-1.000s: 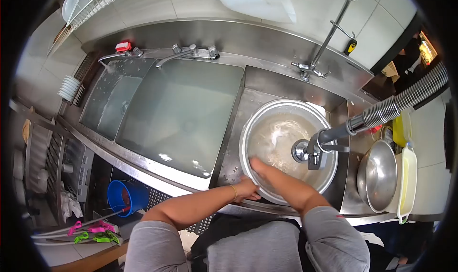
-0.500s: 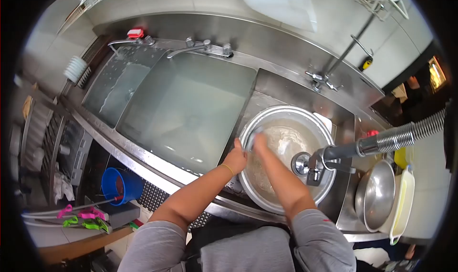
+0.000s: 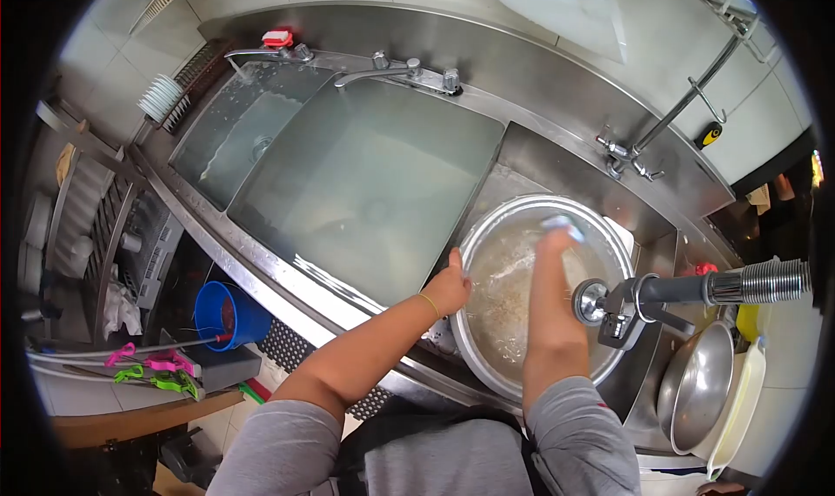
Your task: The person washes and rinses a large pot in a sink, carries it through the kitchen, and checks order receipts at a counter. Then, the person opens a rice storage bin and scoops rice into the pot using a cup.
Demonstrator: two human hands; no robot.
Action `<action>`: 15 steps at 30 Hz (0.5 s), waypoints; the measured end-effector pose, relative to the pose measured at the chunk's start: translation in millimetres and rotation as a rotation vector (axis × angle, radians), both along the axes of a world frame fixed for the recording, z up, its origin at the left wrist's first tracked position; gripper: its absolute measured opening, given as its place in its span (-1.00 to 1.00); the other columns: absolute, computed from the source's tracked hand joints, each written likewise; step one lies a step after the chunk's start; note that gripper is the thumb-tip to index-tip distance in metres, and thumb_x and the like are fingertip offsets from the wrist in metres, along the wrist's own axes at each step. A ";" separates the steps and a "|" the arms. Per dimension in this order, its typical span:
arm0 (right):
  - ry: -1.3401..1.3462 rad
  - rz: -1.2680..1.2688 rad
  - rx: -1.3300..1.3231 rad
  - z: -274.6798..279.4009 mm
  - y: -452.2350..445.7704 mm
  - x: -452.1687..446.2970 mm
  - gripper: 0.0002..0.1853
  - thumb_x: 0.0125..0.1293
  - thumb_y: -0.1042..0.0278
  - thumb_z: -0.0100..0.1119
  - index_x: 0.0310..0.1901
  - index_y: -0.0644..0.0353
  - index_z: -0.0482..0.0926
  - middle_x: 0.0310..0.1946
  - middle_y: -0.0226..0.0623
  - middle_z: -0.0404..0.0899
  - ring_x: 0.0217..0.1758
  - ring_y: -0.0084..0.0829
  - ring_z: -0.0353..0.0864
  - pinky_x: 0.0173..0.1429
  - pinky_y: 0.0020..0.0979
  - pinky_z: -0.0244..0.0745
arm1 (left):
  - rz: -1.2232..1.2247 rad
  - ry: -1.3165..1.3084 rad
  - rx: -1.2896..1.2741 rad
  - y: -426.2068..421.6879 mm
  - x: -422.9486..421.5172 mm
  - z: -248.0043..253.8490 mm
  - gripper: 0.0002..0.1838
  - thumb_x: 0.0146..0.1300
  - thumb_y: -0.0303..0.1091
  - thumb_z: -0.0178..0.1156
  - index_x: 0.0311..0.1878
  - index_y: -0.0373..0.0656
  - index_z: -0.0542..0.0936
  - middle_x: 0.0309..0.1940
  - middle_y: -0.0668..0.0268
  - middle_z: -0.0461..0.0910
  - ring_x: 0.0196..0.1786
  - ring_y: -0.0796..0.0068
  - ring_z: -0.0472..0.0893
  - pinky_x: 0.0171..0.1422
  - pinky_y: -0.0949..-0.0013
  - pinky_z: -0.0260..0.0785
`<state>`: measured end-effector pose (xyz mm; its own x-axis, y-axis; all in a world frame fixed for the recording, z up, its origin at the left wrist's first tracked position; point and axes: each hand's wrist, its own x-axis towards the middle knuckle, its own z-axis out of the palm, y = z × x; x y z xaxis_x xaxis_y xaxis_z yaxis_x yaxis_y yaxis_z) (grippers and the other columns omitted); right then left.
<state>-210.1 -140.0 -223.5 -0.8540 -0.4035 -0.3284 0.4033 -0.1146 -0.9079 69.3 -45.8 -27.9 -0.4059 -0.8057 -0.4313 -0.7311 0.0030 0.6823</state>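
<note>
A large round metal pot [image 3: 466,344] with cloudy water in it stands in the right-hand sink. My left hand [image 3: 449,289] grips the pot's left rim, thumb pointing up along it. Inside the pot, near the far wall, my right hand [image 3: 557,239] is closed on a pale bluish-white cloth or pad [image 3: 564,226], blurred by motion. The chrome spray head [image 3: 591,302] hangs over the pot's right side, just right of my right forearm.
Two sinks full of water [image 3: 374,183] lie to the left, with faucets [image 3: 378,71] behind. A metal bowl [image 3: 698,387] and a pale tray [image 3: 739,409] lean at the right. A blue bucket [image 3: 228,315] and coloured clips [image 3: 170,365] are at the lower left.
My right hand has swept with the cloth from the pot's left inner wall to its far side. My left hand has moved up along the left rim. The head view has shifted.
</note>
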 end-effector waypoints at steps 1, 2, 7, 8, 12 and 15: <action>0.135 0.083 0.138 -14.5 -4.3 19.7 -0.58 0.45 0.11 -0.19 0.14 0.28 0.29 0.04 -0.09 0.43 0.05 -0.22 0.47 0.15 -0.20 0.43 | 0.001 0.005 -0.002 -1.5 -1.7 0.1 -0.22 0.24 -0.33 -0.01 0.34 -0.50 -0.19 -0.29 -0.30 0.54 -0.20 -0.18 0.59 -0.04 0.03 0.41; 0.186 0.288 0.288 4.0 6.4 71.1 -0.42 0.46 0.04 -0.27 0.33 0.32 0.08 0.26 0.01 0.22 0.27 -0.16 0.29 0.34 -0.23 0.21 | 0.001 0.009 -0.002 -2.4 -0.5 0.0 -0.22 0.24 -0.32 0.00 0.34 -0.51 -0.19 -0.28 -0.31 0.54 -0.17 -0.20 0.57 -0.01 0.03 0.40; 0.456 1.406 0.222 67.9 201.5 160.2 -0.42 0.46 0.22 -0.34 0.43 0.25 -0.09 0.46 0.00 -0.17 0.54 -0.15 -0.27 0.53 -0.28 -0.37 | 0.056 -0.057 -0.081 3.4 3.0 1.6 -0.24 0.21 -0.35 0.01 0.35 -0.43 -0.14 -0.29 -0.27 0.55 -0.21 -0.19 0.58 -0.04 0.00 0.42; 0.477 1.766 0.254 66.3 234.7 127.9 -0.44 0.45 0.28 -0.31 0.43 0.21 -0.07 0.45 0.00 -0.10 0.53 -0.15 -0.21 0.54 -0.28 -0.36 | 0.064 -0.068 -0.104 5.2 1.6 -1.3 -0.26 0.21 -0.35 0.01 0.34 -0.42 -0.12 -0.29 -0.28 0.55 -0.21 -0.19 0.58 -0.04 -0.01 0.42; 0.768 2.431 0.836 112.5 277.2 -44.2 -0.48 0.32 0.06 -0.01 0.32 -0.14 0.32 0.30 -0.18 0.32 0.40 -0.20 0.18 0.46 -0.21 -0.05 | 0.089 -0.067 -0.167 7.0 -4.8 1.4 -0.31 0.22 -0.34 0.00 0.31 -0.40 -0.06 -0.30 -0.28 0.55 -0.21 -0.22 0.57 -0.06 -0.05 0.40; 1.668 1.678 1.811 195.9 271.3 -45.8 -0.42 0.26 0.00 -0.02 0.24 0.13 0.37 0.32 -0.01 0.23 0.42 -0.05 0.12 0.45 -0.06 -0.06 | 0.096 -0.086 -0.198 11.5 -11.2 -4.3 -0.32 0.25 -0.31 0.01 0.32 -0.41 -0.04 -0.30 -0.28 0.54 -0.21 -0.24 0.55 -0.09 -0.06 0.38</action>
